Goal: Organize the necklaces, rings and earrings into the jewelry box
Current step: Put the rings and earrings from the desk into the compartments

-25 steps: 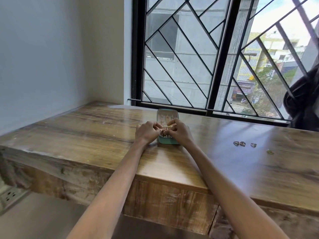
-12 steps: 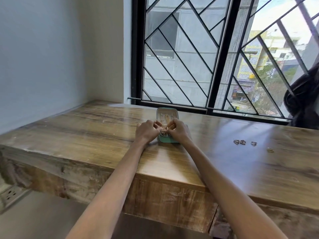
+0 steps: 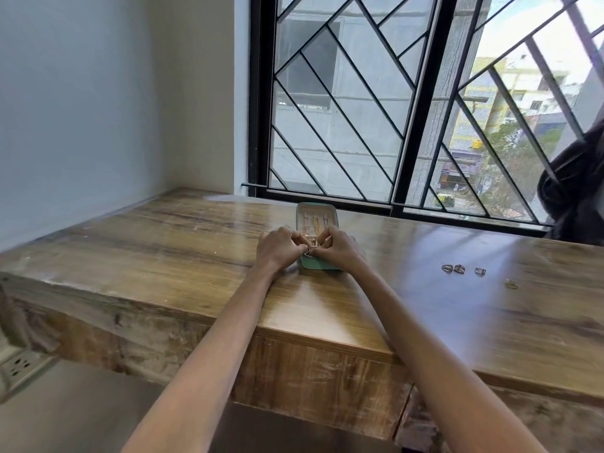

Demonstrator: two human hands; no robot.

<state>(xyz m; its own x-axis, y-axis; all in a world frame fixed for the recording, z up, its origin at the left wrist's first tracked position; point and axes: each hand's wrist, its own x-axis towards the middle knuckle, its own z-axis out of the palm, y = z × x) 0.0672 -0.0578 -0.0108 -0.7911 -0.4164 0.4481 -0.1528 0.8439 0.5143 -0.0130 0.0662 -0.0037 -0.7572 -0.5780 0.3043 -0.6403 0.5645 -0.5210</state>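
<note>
A small teal jewelry box (image 3: 315, 265) lies open on the wooden table (image 3: 163, 256) near the window, its lid (image 3: 316, 215) flat behind it with gold chains hanging inside. My left hand (image 3: 277, 248) and my right hand (image 3: 338, 246) meet over the box's base, their fingertips pinching a small gold piece of jewelry (image 3: 312, 246) between them. What kind of piece it is I cannot tell. To the right on the table lie three dark earrings (image 3: 459, 269) in a row and one small gold piece (image 3: 511, 284) beyond them.
A barred window (image 3: 392, 109) runs along the table's far edge. A dark bag or cloth (image 3: 575, 197) sits at the far right by the window. A wall socket (image 3: 19, 364) is low on the left, under the table's front edge.
Both hands stay over the box; the fingers have shifted slightly, closing in on the small gold piece. The camera view has tilted a little.
</note>
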